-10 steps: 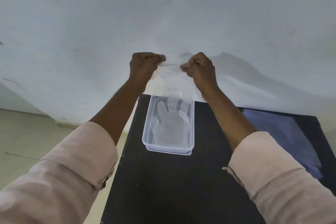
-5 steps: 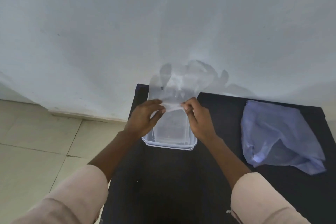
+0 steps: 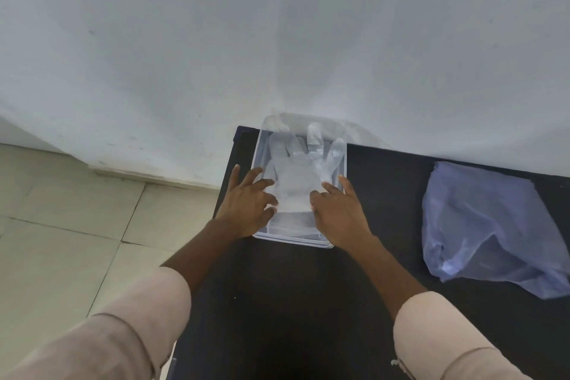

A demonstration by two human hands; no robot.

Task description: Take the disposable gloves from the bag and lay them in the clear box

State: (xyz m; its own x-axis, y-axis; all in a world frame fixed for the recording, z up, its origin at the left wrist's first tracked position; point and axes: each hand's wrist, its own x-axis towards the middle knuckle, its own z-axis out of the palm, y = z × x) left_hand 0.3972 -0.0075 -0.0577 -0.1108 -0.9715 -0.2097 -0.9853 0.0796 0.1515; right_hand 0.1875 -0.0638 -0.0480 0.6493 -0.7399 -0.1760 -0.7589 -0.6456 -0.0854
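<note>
A clear plastic box (image 3: 258, 145) stands at the far left corner of the black table (image 3: 296, 293), against the wall. Translucent disposable gloves (image 3: 297, 177) lie flat inside it, fingers pointing toward the wall. My left hand (image 3: 248, 205) rests with spread fingers on the box's left side, touching the glove's edge. My right hand (image 3: 339, 213) presses its spread fingers on the glove's right side. Neither hand grips anything. The bluish plastic bag (image 3: 481, 225) lies crumpled on the table to the right.
A white wall (image 3: 277, 40) rises directly behind the table. Pale floor tiles (image 3: 77, 241) lie to the left of the table's left edge. Pink sleeves cover both forearms near the bottom of the view.
Both hands came down from holding a glove stretched in the air, lowered it into the box, released it, and now lie spread flat on it.
</note>
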